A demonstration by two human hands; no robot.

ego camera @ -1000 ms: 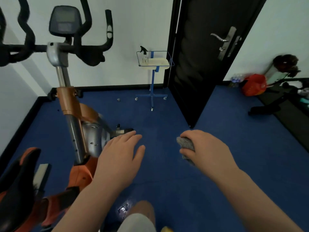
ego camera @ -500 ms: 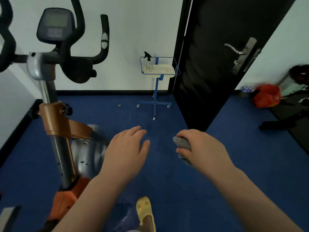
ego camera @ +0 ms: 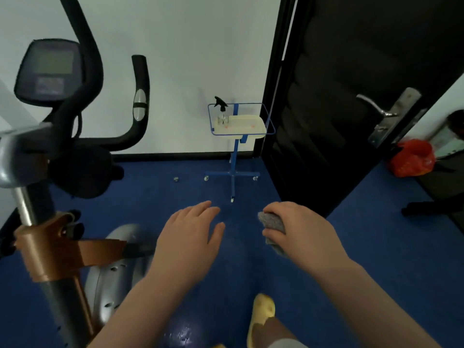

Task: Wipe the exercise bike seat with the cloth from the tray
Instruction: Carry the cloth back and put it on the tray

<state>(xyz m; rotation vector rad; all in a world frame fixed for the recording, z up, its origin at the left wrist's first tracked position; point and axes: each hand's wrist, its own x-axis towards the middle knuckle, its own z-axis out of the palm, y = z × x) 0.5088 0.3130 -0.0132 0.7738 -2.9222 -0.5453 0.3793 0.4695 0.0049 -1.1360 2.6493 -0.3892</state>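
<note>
We have turned away from the bike point(ego camera: 62, 151) (its seat is now out of view), our right hand point(ego camera: 301, 229) gripping the grey cloth point(ego camera: 272, 222), our left hand point(ego camera: 190, 234) spread empty, facing the far tray point(ego camera: 258, 125).

The cloth point(ego camera: 272, 223) at 5 o'clock looks grey, coarse and matt. The exercise bike point(ego camera: 57, 187) at 9 o'clock has a brushed metal post, glossy orange-brown casing and matt black handlebars.
</note>
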